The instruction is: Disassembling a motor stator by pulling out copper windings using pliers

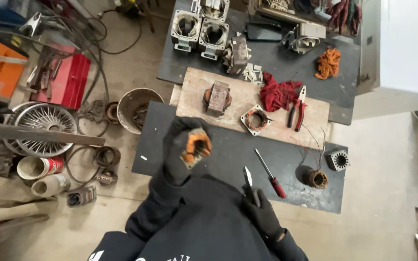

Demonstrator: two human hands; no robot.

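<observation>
Nearest to me, my right hand (262,212), in a dark glove, is closing its fingers snugly around the handle of a small knife with a pale blade (247,177); the blade is pointing up and away from me, its long axis running almost straight toward the far edge of the bench. My left hand (182,147), also dark-gloved, is gripping a small motor stator wound with orange copper wire (196,146), fingers curled around it so it is lifted above the dark metal bench plate (228,150). Just beside the knife tip, a red-handled screwdriver (270,172) is lying diagonally on the plate. Farther out, a worn wooden board (238,92) is carrying a boxy rusted transformer (217,98), a crumpled red rag (277,94) and red-handled pliers (298,108).
</observation>
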